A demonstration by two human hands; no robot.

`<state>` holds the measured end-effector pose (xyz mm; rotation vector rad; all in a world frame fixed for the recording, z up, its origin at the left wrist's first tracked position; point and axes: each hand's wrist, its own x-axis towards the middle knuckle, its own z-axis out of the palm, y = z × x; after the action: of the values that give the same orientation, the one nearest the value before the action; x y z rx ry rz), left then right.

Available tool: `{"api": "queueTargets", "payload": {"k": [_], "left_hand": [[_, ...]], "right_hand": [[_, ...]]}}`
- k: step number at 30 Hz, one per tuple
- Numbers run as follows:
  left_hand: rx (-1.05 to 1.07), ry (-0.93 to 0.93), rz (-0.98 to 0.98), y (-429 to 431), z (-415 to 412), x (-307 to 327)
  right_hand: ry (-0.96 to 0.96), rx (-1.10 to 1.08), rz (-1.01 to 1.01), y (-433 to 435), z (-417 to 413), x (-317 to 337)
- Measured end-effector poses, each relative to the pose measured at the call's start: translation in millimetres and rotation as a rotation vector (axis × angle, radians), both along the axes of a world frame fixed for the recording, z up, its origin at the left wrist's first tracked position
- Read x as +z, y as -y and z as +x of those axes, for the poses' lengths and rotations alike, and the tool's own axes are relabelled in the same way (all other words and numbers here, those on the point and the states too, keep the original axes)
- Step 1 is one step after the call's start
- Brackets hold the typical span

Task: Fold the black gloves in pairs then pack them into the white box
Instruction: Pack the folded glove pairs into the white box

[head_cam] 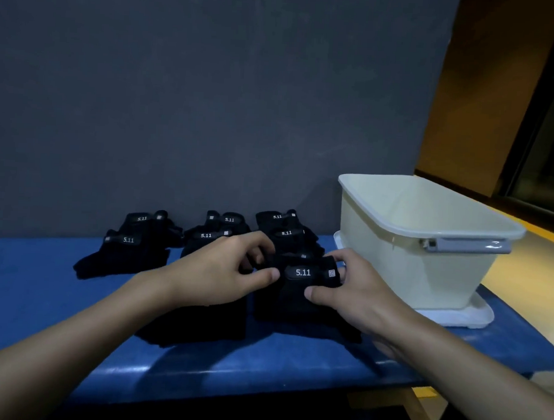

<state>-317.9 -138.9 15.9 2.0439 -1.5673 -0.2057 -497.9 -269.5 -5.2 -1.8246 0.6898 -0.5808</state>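
Your left hand (222, 267) and right hand (357, 292) both pinch black glove pair (302, 279), mid bench (74, 312). Keep cuffs aligned, fold tight, then carry to white box (394, 246) at right end; other pairs (131, 244) along back edge

A dim, plain indoor room set up as a small packing station, though what kind of building it is cannot be told. A blue padded counter (43, 295) stands against a grey wall (211, 95) and carries piles of identical branded gloves (131, 244) and a box (426, 248). To the right are wood panelling (484, 92) and a yellowish floor (540, 259).
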Motion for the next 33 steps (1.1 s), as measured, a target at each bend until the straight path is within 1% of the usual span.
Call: {"api": "queueTargets", "payload": {"k": [2,4,7,9,13,16,19,23,29,33], "left_hand": [[0.024,-0.096,-0.079,0,2,8],[0.045,-0.186,-0.117,2,3,17],[0.051,-0.301,-0.088,5,2,30],[0.045,-0.411,-0.090,8,0,39],[-0.021,-0.684,-0.236,18,-9,57],[-0.025,-0.829,-0.407,32,-10,68],[-0.011,-0.817,-0.525,49,-7,76],[-0.060,-0.779,-0.587,72,2,86],[-0.169,-0.733,-0.521,111,19,113],[-0.262,-0.703,-0.455,140,24,135]], "right_hand": [[0.067,0.003,-0.025,0,0,16],[0.136,0.001,-0.036,0,1,32],[0.226,0.014,-0.036,0,2,55],[0.278,0.018,-0.051,1,4,68],[0.326,0.044,-0.061,7,11,85],[0.315,0.047,-0.087,14,18,90],[0.293,0.038,-0.114,22,23,96],[0.262,0.083,-0.137,40,23,107],[0.252,0.192,0.003,89,17,133],[0.183,0.303,0.065,122,15,148]]}}
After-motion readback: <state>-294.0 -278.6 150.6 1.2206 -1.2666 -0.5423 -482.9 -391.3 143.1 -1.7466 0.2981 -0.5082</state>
